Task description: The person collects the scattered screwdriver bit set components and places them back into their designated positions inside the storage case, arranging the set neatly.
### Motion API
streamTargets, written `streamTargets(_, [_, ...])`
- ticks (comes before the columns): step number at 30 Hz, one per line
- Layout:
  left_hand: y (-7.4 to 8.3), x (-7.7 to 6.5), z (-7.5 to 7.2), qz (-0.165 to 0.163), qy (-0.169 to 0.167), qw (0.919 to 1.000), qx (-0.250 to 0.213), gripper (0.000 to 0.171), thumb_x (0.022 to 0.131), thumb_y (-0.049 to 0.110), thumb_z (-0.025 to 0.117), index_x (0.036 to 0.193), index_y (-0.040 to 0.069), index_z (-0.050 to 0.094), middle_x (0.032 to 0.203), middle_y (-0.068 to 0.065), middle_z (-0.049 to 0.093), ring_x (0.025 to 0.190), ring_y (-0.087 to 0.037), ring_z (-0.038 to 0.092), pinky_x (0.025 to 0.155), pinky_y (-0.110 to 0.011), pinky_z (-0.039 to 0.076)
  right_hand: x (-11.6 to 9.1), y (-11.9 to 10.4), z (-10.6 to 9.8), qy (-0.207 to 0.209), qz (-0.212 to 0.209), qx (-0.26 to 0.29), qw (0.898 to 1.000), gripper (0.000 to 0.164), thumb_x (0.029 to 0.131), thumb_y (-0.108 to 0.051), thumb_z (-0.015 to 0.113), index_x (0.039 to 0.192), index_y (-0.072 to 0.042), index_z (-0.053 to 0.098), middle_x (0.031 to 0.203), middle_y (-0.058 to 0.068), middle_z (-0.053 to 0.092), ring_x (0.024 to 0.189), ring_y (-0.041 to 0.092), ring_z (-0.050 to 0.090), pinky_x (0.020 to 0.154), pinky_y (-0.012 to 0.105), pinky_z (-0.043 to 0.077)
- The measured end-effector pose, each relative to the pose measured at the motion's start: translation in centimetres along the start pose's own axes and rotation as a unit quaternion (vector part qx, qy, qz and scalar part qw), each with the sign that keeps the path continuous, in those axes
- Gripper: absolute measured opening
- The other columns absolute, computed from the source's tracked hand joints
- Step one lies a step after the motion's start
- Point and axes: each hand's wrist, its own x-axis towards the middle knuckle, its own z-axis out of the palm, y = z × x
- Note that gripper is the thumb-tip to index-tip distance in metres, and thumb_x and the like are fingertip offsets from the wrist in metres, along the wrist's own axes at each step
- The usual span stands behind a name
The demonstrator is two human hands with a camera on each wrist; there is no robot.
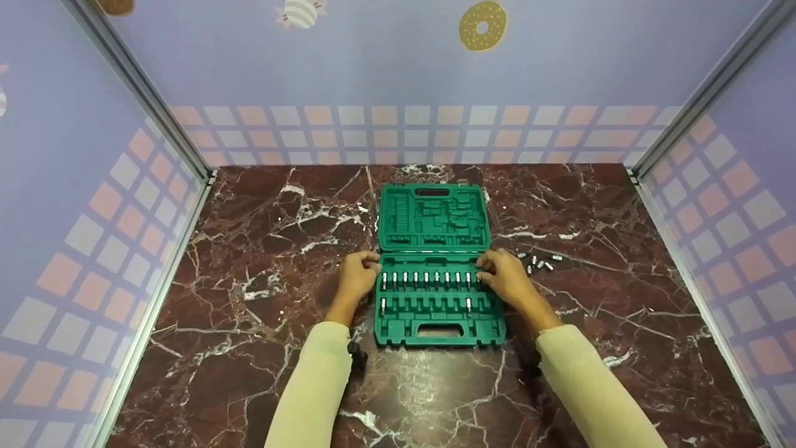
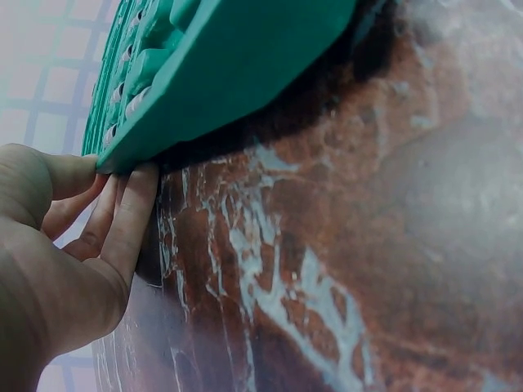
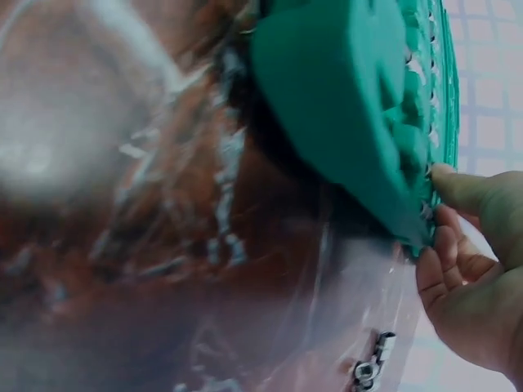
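Observation:
A green plastic socket case (image 1: 435, 333) lies unfolded on the marble-patterned table, its moulded lid (image 1: 407, 242) spread toward the back wall. Metal sockets (image 1: 436, 277) line the upper row of the base. In the lower row, one socket (image 1: 383, 305) stands at the left and another socket (image 1: 468, 305) toward the right. My left hand (image 1: 359, 272) pinches the case's left edge, thumb on the rim and fingers against the outer side. On the opposite edge my right hand (image 1: 507, 277) grips the case between thumb and fingers, beside the upper row's right end, which it partly hides.
Several loose sockets (image 1: 540, 262) lie on the table to the right of the case, just past the right hand. Patterned walls (image 1: 398, 134) enclose the dark red table (image 1: 261, 373) at the back and both sides.

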Motion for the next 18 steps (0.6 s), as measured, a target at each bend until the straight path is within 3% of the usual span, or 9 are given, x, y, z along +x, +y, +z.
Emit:
streamTargets(5, [0.1,-0.1,0.1,0.000,0.001,1.0000,-0.001,0.018,0.095,0.001,0.067,0.110,0.001,0.077,0.102,-0.016,0.075,0.097,-0.032,0.070,0.084,-0.045,0.056,-0.6,0.7,0.0,0.033,-0.037,0.023,0.999,0.019,0.087,-0.009,0.083,0.102,-0.005,0.072,0.093,0.012,0.065,0.085,0.028,0.064,0.077,0.045,0.054])
streamTargets(13, [0.2,-0.2,0.0,0.003,0.002,1.0000,-0.006,0.020,0.094,0.000,0.066,0.110,0.001,0.077,0.102,-0.017,0.075,0.097,-0.031,0.070,0.085,-0.045,0.056,-1.3,1.8,-1.3,0.077,-0.052,0.061,0.994,0.016,0.088,-0.005,0.080,0.102,-0.003,0.072,0.094,0.013,0.068,0.083,0.025,0.066,0.075,0.043,0.057])
streamTargets(18, [0.1,-0.3,-0.1,-0.001,-0.003,1.0000,0.002,0.020,0.096,0.001,0.065,0.112,0.003,0.077,0.103,-0.015,0.075,0.097,-0.031,0.069,0.085,-0.045,0.056,-1.7,3.1,-2.8,0.147,-0.036,0.077,0.986,0.017,0.087,0.000,0.080,0.102,0.000,0.073,0.097,0.014,0.070,0.085,0.027,0.066,0.077,0.040,0.056])
